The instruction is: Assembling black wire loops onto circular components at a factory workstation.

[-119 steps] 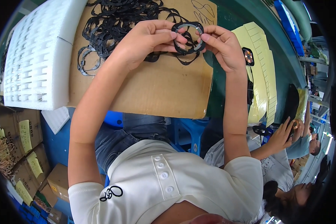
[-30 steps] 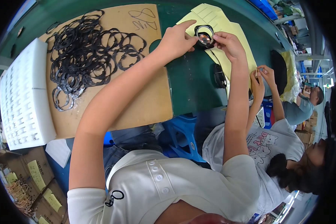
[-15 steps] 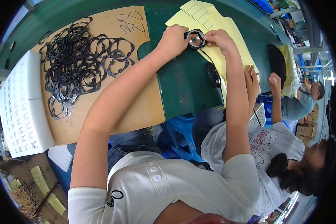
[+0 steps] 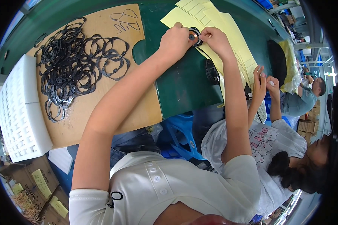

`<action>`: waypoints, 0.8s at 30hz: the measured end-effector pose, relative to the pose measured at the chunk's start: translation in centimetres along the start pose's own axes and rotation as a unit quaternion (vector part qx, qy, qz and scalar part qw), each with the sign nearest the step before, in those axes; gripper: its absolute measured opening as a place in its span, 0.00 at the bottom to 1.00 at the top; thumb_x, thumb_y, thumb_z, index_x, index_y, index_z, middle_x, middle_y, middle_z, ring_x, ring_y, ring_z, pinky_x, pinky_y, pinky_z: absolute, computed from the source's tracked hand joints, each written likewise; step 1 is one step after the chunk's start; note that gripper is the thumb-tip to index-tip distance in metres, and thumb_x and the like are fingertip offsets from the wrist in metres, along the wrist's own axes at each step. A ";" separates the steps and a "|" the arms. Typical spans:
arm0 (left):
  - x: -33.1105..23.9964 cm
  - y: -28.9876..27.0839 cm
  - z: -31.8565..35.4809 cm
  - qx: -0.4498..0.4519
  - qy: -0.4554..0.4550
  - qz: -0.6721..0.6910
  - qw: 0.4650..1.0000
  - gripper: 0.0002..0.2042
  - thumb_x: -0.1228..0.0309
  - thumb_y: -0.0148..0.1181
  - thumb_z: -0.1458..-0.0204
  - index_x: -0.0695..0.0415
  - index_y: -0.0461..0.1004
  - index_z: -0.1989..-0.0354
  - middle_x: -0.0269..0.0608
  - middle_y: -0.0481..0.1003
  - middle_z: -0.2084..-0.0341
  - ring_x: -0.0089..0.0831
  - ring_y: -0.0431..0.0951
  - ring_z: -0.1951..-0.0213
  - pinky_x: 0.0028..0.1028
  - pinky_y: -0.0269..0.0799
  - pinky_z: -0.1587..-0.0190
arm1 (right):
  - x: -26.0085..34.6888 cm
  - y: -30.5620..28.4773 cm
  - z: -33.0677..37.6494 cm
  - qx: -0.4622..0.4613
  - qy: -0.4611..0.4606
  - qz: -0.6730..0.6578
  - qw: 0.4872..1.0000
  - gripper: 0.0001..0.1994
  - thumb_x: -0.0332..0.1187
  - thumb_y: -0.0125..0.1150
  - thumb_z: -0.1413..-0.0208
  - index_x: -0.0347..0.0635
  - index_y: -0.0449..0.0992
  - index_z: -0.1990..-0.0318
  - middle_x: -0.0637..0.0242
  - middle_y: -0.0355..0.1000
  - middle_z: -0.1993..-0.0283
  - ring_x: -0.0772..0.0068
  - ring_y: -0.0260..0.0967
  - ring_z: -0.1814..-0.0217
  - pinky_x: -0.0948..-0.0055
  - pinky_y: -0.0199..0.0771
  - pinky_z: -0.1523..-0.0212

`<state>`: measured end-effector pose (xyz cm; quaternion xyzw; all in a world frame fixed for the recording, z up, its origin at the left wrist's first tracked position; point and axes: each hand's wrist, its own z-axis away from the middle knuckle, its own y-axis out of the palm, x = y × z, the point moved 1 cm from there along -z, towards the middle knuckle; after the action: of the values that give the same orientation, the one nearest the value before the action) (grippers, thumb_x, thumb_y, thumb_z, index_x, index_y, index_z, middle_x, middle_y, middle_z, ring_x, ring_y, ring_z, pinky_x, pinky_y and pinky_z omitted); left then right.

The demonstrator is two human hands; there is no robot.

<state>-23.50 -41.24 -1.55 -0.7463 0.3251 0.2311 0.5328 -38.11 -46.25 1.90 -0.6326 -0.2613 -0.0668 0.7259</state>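
Above the far side of the green table, both my hands grip a round black device with a copper-coloured coil [image 4: 192, 37]. My left hand [image 4: 175, 42] is closed on its left edge. On the right edge, the pinched fingers of my right hand [image 4: 215, 40] press against its rim. A thin black cable runs down from the device to a coiled cable bundle [image 4: 212, 71] lying at the edge of the yellow paper [image 4: 229, 35]. Left of my hands, a tangled pile of thin black plastic rings [image 4: 67, 67] covers much of a cardboard sheet [image 4: 139, 108].
A white foam tray [image 4: 22, 108] stands at the left edge of the cardboard. Close on my right sits a co-worker, hands [image 4: 260, 84] raised near the table edge. A black object [image 4: 277, 60] lies farther right. Below the table is a blue stool [image 4: 184, 140].
The device has tilted between my hands, so its coil face shows more from the side. The co-worker's two hands have come together. My view has shifted slightly.
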 end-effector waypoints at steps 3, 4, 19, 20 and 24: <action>0.5 0.2 -0.4 0.006 0.005 -0.017 1.000 0.12 0.67 0.62 0.60 0.64 0.75 0.71 0.48 0.71 0.75 0.39 0.71 0.79 0.30 0.70 0.72 | 0.2 0.5 1.0 -0.015 -0.009 0.060 0.998 0.11 0.33 0.56 0.53 0.44 0.72 0.61 0.61 0.66 0.63 0.67 0.61 0.63 0.71 0.62 0.60; 0.6 0.2 -0.5 0.007 0.007 -0.023 1.000 0.12 0.66 0.63 0.60 0.63 0.75 0.70 0.47 0.72 0.75 0.38 0.70 0.79 0.29 0.69 0.73 | 0.2 0.7 1.2 -0.020 -0.012 0.080 0.997 0.12 0.34 0.55 0.52 0.46 0.71 0.58 0.61 0.64 0.59 0.66 0.60 0.60 0.69 0.60 0.58; 1.8 -1.9 -0.5 0.036 0.038 -0.148 0.988 0.15 0.61 0.59 0.57 0.55 0.75 0.63 0.31 0.74 0.65 0.32 0.66 0.59 0.34 0.52 0.53 | -2.7 3.1 0.4 -0.042 -0.354 0.161 0.921 0.21 0.41 0.46 0.45 0.61 0.62 0.43 0.66 0.54 0.40 0.59 0.50 0.43 0.58 0.44 0.44; 2.1 -2.9 -0.3 0.026 0.027 -0.158 0.987 0.15 0.61 0.59 0.57 0.55 0.75 0.63 0.31 0.74 0.65 0.32 0.66 0.59 0.34 0.52 0.53 | -1.8 3.4 0.5 -0.046 -0.354 0.160 0.920 0.20 0.39 0.46 0.45 0.60 0.64 0.44 0.66 0.55 0.40 0.59 0.51 0.45 0.60 0.45 0.44; 2.0 -8.1 3.3 -0.098 0.047 -0.194 0.975 0.14 0.62 0.59 0.57 0.56 0.75 0.63 0.31 0.73 0.62 0.32 0.65 0.57 0.35 0.52 0.51 | 0.1 4.4 -1.2 -0.085 -0.409 0.137 0.898 0.17 0.36 0.46 0.45 0.56 0.68 0.47 0.67 0.57 0.42 0.58 0.54 0.49 0.65 0.48 0.46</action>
<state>-16.21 -36.77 1.22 -0.8539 0.1740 0.1187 0.4759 -35.76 -46.55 -2.03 -0.6932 -0.4393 0.2763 0.5001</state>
